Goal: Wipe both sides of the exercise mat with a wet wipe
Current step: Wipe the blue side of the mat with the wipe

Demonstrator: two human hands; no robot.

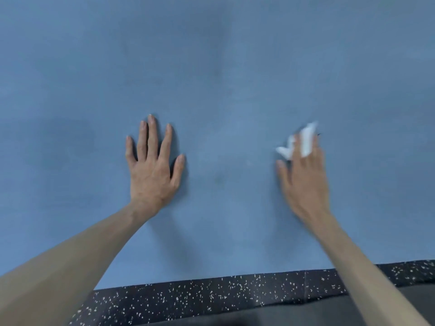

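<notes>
Blue mat [223, 67] lies flat, left hand [151, 170] splayed on it, blurred right hand [304, 177] pressing white wipe [306, 140].

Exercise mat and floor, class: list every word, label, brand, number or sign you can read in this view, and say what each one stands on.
None: no readable text anywhere in this view.
The blue exercise mat is plain, with no print.
The white wet wipe under the right hand is blurred, with no lettering visible.
The black floor has only pale speckles.
</notes>
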